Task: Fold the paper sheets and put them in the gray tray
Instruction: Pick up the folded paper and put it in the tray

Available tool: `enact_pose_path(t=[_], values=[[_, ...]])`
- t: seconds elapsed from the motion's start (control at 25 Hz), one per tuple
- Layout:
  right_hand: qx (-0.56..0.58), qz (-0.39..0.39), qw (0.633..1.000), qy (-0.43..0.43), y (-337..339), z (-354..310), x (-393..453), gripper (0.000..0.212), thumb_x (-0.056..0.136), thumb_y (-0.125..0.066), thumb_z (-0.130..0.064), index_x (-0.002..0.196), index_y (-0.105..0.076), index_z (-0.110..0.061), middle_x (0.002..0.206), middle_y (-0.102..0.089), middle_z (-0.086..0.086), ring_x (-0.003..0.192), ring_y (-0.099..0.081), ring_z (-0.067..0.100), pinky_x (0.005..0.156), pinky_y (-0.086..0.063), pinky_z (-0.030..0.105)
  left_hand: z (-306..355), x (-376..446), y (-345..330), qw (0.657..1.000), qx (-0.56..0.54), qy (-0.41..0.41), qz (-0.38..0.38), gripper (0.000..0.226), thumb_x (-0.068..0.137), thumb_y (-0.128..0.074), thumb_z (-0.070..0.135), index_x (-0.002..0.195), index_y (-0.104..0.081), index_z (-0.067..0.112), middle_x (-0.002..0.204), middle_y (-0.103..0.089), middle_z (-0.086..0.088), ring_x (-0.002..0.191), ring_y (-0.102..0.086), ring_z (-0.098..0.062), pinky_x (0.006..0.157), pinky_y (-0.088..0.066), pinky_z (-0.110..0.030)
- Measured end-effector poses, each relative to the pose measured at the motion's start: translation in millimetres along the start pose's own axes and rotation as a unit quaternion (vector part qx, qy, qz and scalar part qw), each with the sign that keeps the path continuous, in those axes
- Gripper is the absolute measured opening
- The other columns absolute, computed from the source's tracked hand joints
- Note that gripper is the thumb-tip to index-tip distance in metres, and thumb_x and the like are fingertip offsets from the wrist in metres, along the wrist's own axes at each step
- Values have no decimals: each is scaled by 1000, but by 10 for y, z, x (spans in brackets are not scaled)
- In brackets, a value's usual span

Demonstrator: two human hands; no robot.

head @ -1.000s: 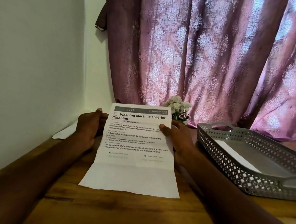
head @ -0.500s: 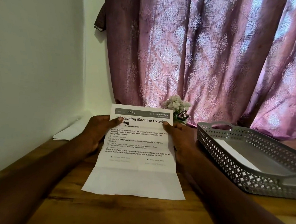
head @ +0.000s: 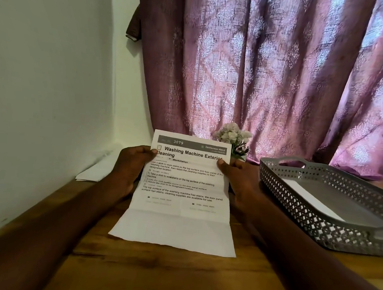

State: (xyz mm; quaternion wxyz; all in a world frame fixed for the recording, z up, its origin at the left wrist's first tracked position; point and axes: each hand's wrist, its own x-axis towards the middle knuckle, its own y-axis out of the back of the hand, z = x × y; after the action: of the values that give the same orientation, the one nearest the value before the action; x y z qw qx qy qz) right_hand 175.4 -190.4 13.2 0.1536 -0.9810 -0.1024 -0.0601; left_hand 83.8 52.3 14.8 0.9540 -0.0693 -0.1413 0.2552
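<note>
Both thumbs have crept inward onto the sheet (head: 178,189) since a second ago; left hand (head: 131,163) and right hand (head: 236,177) pinch its far corners, near edge on the table (head: 176,279). Tray (head: 316,223) sits right. Uneven pulling could skew the fold.

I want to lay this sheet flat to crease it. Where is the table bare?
Bare wood lies in front of the printed sheet, between the forearms, and between the right hand and the gray tray. Crowded: the left wall corner holds spare paper; flowers stand behind the sheet.
</note>
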Motion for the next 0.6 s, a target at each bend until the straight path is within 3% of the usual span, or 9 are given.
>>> enact_pose_path(t=[0.08,0.2,0.28,0.4,0.52,0.6], values=[[-22,11,1000,9,19,4,34,14,93,-72,-8,104,-72,1,107,-76,21,102,-72,42,91,-56,64,11,-6,-2,1000,-9,10,-5,23,93,-60,19,102,-79,10,108,-77,-21,99,-73,-45,98,-53,-64],[-46,6,999,15,24,17,58,8,97,-67,-8,102,-73,-8,107,-77,16,100,-74,38,91,-58,59,49,-35,-7,999,-16,27,-29,33,87,-71,39,105,-80,13,111,-77,-21,94,-74,-40,93,-57,-58],[-49,0,999,20,21,23,65,10,97,-66,-6,100,-72,-14,108,-77,14,100,-74,36,92,-58,58,23,-13,-4,999,8,-5,-35,24,94,-70,23,110,-75,7,112,-76,-24,95,-76,-40,87,-61,-55],[-44,-5,999,28,3,19,64,25,97,-61,2,97,-71,-21,111,-76,12,103,-73,35,94,-57,58,-9,6,19,1000,-2,9,-13,29,93,-50,9,109,-74,6,113,-75,-24,103,-71,-47,98,-54,-62],[-27,-9,999,21,-4,16,60,36,96,-55,8,95,-73,-23,109,-77,15,102,-73,40,92,-57,62,14,-13,26,999,-19,32,-17,31,88,-52,24,103,-79,18,114,-75,-21,94,-70,-40,90,-55,-55],[-8,-4,1000,14,7,7,60,40,94,-56,10,82,-77,-22,99,-77,20,97,-73,45,86,-57,67,40,-4,25,998,-13,58,-10,39,93,-56,48,109,-78,19,107,-78,-17,90,-72,-35,82,-58,-47]])
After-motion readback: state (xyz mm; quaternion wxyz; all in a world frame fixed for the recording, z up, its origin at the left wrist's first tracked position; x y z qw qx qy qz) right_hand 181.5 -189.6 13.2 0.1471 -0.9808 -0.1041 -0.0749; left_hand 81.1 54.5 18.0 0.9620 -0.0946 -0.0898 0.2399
